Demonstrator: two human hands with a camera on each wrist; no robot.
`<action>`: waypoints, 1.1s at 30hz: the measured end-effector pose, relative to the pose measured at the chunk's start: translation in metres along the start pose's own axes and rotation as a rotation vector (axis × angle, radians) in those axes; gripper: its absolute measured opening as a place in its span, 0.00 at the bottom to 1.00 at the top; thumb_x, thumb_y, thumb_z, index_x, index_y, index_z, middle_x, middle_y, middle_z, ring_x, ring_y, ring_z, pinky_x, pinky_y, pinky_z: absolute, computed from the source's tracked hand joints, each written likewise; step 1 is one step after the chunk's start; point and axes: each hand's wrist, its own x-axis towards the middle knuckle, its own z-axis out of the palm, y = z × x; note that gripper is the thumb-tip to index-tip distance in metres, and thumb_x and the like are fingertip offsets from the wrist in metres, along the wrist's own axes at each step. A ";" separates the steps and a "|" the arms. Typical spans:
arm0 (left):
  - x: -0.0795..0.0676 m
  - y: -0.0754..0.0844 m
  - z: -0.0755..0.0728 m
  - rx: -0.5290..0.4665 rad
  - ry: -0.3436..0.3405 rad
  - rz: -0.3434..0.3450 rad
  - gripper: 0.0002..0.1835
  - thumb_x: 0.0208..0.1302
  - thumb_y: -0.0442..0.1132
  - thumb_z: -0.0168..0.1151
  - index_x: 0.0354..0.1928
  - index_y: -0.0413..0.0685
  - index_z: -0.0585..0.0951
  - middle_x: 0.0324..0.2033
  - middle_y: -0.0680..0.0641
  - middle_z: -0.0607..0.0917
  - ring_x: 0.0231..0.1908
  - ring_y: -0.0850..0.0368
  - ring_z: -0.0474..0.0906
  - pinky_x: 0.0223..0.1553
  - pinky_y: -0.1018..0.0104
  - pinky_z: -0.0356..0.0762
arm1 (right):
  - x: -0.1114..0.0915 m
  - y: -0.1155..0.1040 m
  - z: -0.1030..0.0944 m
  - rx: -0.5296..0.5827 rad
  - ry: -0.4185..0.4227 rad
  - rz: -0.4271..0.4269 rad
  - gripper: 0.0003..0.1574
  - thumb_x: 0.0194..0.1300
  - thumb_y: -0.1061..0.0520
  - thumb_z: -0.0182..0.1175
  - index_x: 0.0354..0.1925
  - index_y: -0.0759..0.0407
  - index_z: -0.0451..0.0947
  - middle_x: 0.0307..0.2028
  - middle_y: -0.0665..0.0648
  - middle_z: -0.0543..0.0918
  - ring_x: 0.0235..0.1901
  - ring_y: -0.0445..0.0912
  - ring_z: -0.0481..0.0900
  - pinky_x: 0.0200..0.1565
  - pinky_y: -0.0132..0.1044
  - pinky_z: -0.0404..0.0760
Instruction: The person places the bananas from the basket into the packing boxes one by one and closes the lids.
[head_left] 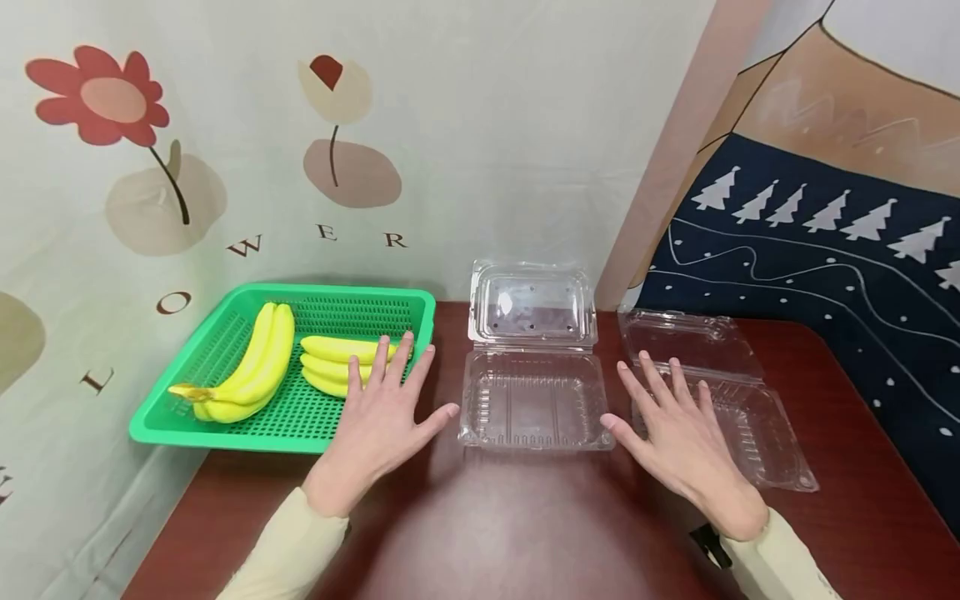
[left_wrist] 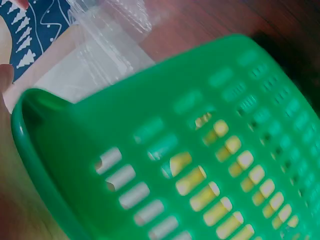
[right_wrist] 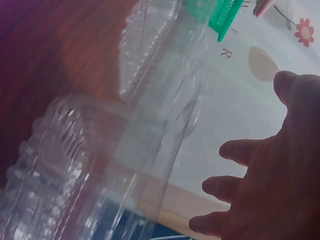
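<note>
My left hand [head_left: 382,425], fingers spread and straight, hovers at the right end of a green plastic basket [head_left: 247,442] and holds nothing. Two bunches of yellow bananas lie inside: a larger bunch [head_left: 258,375] on the left and a smaller bunch [head_left: 326,379] partly behind my fingers. Yellow also shows through the slots of the basket [left_wrist: 125,110] in the left wrist view. My right hand [head_left: 678,442], likewise spread and holding nothing, overlaps the right-hand clear clamshell box [head_left: 772,433]. Between my hands sits another clear clamshell box [head_left: 536,417], its lid raised toward the wall.
Everything stands on a dark red-brown table [head_left: 510,525]. A pale curtain [head_left: 487,125] with printed flowers hangs right behind the basket and the middle box. A dark blue hanging [head_left: 847,275] with white trees borders the table on the right.
</note>
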 end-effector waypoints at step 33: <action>0.001 -0.089 -0.042 0.139 -0.028 0.075 0.42 0.73 0.68 0.51 0.78 0.47 0.66 0.77 0.35 0.61 0.76 0.29 0.52 0.68 0.21 0.45 | 0.019 -0.112 0.031 -0.051 0.100 -0.393 0.52 0.71 0.19 0.42 0.79 0.46 0.63 0.80 0.57 0.57 0.78 0.66 0.51 0.71 0.72 0.52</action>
